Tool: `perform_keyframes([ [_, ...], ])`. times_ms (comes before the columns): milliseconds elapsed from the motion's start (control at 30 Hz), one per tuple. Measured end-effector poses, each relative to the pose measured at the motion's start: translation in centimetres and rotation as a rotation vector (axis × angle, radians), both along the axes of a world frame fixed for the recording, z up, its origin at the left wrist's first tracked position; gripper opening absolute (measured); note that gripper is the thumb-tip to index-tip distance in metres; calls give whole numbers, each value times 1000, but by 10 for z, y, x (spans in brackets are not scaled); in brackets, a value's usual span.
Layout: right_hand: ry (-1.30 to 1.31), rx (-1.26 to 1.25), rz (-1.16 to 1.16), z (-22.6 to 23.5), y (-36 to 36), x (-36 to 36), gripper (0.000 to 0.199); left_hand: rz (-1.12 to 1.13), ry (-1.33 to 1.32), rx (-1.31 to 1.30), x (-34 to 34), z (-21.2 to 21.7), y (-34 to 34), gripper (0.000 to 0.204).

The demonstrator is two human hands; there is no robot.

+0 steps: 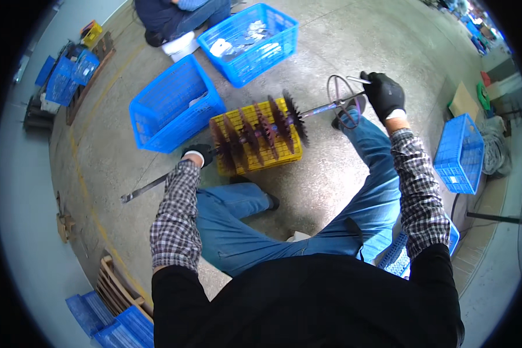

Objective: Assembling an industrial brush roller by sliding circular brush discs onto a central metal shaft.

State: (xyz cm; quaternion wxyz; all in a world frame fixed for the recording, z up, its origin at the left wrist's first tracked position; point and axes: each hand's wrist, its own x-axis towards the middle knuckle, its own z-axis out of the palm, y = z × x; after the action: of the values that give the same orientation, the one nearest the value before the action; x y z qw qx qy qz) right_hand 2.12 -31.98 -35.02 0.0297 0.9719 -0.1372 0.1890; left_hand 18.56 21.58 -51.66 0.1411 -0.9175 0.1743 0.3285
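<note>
I see my left hand (pixel 198 154) and my right hand (pixel 383 93), both in black gloves, each closed tight around the long rod (pixel 322 108) with its spiky discs (pixel 255 132) over the yellow crate (pixel 275 158), and if one grip slips, the discs could snag my jeans (pixel 365 191).

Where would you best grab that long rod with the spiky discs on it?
Probably the bare shaft on either side of the discs, from above, as both gloved hands do: the left hand beside the toothed discs, the right hand at the looped end of the rod.
</note>
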Motion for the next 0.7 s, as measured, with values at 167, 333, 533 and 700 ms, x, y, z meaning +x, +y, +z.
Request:
perform_keyframes([
  [167, -36, 61, 68, 1, 3, 1, 26, 79, -78, 45, -9, -44, 14, 43],
  [333, -47, 24, 125, 22, -16, -15, 24, 43, -224, 109, -3, -71, -5, 39],
  [533, -142, 80, 174, 67, 21, -47, 23, 55, -252, 133, -9, -63, 8, 33],
  [700, 303, 107, 56, -23, 4, -63, 27, 26, -257, 133, -2, -81, 3, 31],
])
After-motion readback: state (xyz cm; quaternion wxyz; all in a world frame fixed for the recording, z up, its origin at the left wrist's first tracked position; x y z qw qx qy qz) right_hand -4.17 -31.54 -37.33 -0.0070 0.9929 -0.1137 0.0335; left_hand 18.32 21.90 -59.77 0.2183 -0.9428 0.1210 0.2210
